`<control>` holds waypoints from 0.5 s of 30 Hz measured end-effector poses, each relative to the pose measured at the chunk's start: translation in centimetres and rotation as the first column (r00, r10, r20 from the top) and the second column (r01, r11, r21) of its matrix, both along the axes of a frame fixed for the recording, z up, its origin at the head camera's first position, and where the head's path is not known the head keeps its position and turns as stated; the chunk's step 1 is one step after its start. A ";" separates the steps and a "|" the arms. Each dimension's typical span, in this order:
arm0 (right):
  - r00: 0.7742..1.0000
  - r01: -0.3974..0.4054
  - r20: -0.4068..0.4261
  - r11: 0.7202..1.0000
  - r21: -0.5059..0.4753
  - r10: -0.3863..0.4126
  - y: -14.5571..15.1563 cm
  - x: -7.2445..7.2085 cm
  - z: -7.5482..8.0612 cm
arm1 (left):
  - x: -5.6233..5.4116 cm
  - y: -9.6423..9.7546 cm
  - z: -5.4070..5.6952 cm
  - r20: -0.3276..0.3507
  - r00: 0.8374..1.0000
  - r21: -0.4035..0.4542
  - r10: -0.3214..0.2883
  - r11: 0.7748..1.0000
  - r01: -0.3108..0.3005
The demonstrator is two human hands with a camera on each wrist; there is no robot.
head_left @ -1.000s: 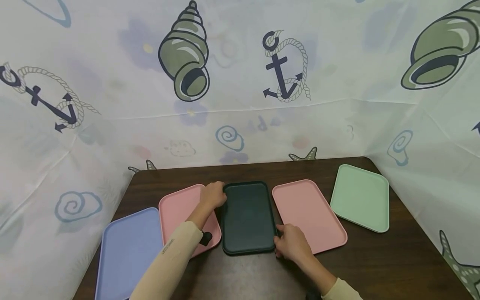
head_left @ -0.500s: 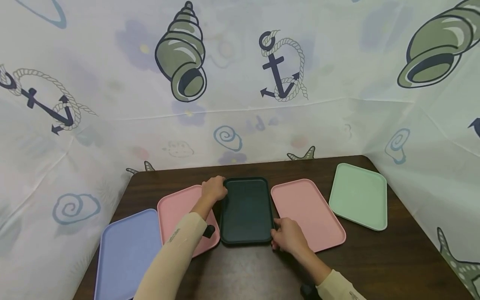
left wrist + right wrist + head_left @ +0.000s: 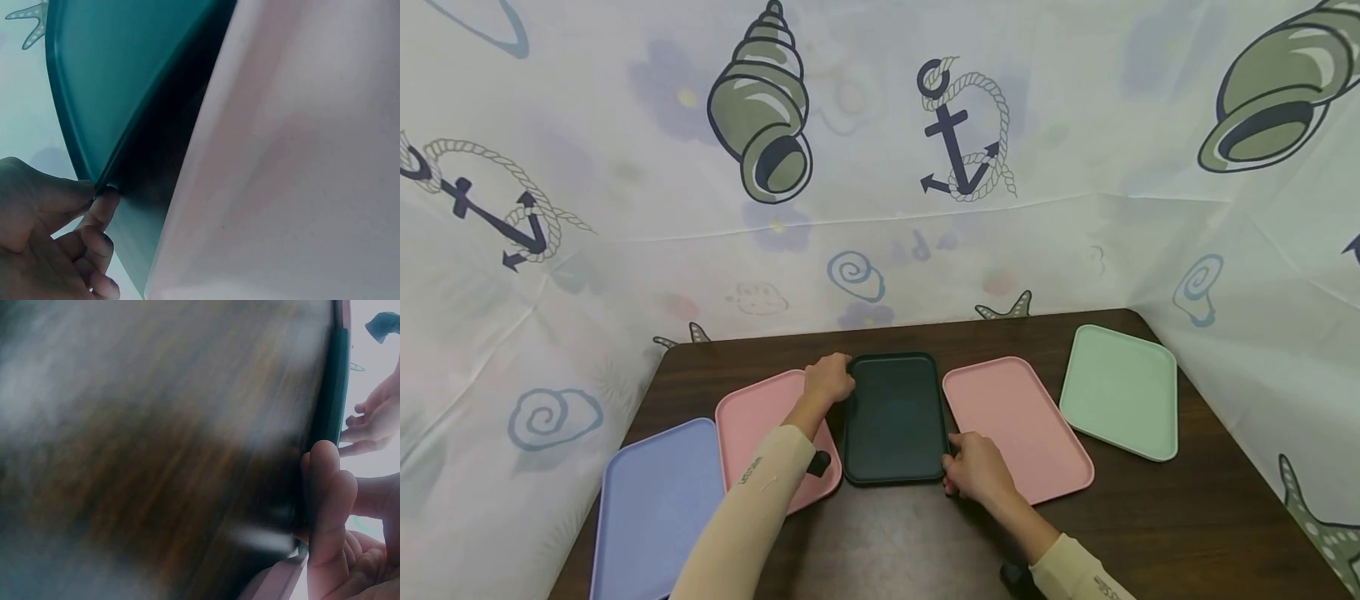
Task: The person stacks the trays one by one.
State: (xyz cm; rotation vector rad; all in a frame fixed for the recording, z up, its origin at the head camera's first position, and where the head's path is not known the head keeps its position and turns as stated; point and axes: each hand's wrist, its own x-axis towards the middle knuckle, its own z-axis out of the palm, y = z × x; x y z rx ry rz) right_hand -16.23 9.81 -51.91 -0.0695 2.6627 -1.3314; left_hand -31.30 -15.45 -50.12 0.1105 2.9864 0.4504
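Tray (image 3: pixel 895 417), dark green, between two pink trays (image 3: pixel 1018 421): pinched at far-left corner by left hand (image 3: pixel 829 379), near-right corner by right hand (image 3: pixel 976 468); shifted slightly farther out since a second ago, seemingly for repositioning.

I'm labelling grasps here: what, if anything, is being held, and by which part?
The dark green tray: the left hand pinches its far left corner; the right hand grips its near right corner.
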 end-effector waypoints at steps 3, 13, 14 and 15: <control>1.000 0.004 0.002 1.000 0.001 -0.004 0.0 0.0 0.0 | 0.0 0.0 -0.1 -0.007 1.000 0.001 0.002 1.000 -0.002; 1.000 0.000 0.018 1.000 0.015 0.000 0.3 0.0 0.0 | 0.3 0.0 -0.3 -0.021 1.000 0.021 0.008 1.000 -0.008; 1.000 -0.001 0.016 1.000 0.017 0.001 0.3 0.0 0.0 | 0.4 0.0 -0.3 -0.023 1.000 0.024 0.009 1.000 -0.009; 1.000 -0.001 0.015 1.000 0.018 0.001 0.3 0.0 0.0 | 0.5 0.0 -0.3 -0.029 1.000 0.023 0.008 1.000 -0.008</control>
